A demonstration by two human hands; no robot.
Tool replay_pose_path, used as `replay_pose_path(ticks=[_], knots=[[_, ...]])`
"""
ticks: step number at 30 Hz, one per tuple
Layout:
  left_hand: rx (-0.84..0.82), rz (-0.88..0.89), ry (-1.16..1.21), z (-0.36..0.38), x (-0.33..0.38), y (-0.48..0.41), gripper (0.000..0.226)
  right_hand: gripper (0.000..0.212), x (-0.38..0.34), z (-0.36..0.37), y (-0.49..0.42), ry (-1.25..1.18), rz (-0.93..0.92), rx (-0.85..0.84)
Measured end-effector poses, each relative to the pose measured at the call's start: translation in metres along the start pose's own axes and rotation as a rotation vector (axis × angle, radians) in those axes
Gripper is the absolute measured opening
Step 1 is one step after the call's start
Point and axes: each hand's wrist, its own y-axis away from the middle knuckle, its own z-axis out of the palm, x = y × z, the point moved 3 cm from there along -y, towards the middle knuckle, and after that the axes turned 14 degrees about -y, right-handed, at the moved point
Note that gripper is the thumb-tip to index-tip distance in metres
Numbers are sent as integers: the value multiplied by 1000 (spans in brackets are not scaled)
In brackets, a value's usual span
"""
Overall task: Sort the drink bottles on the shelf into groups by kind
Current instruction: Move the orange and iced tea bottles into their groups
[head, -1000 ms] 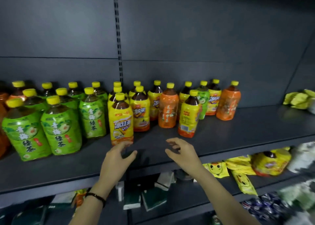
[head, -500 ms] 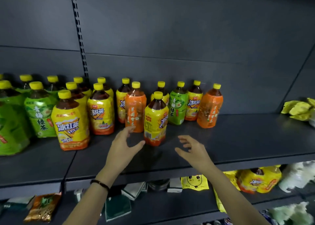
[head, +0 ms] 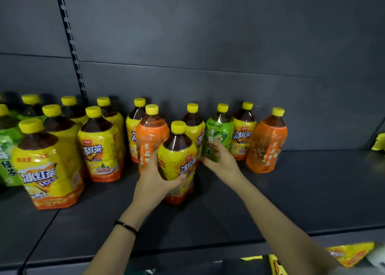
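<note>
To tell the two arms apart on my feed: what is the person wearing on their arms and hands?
No sleeves or gloves in view: the left hand and right hand are bare, no rings visible. A thin dark band circles the left wrist; the right wrist carries nothing.

A lone bottle [head: 178, 150] stands on the shelf [head: 302, 191] before the bottle row [head: 241, 137].

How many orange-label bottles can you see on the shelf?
2. The left orange bottle stands behind the left hand; the right orange bottle ends the row on the right. More may be hidden off-frame.
</note>
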Motion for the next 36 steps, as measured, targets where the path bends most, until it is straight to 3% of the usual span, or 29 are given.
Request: replay_pose_path(ticks=[6,10,13,15,21,25,29,33,36], knots=[[75,-42,-18,-36,-18,7,90,72,-26,15,-43,-34,-255,70],[118,-62,3,-49,-27,12,87,85,-41,20,-81,-48,-127,30],[110,-79,42,-51,-29,13,94,64,-43,29,-97,42,-131,-20],[108,-77,44,-51,-28,13,93,49,-43,30,-100,186,-182,36],[109,-94,64,-49,-31,13,95,47,-54,26,-75,303,-257,44],[138,-107,131,-44,-31,17,90,38,-61,31,-45,221,-260,-30],[105,-144,221,-40,-33,24,91,43,-59,26,-19,172,-267,-28],[100,-123,294,-37,-29,37,86,51,-45,11,10,-315,-139,-161],[135,-108,280,-33,-16,52,86,62,-36,12,35,-471,-92,-312]])
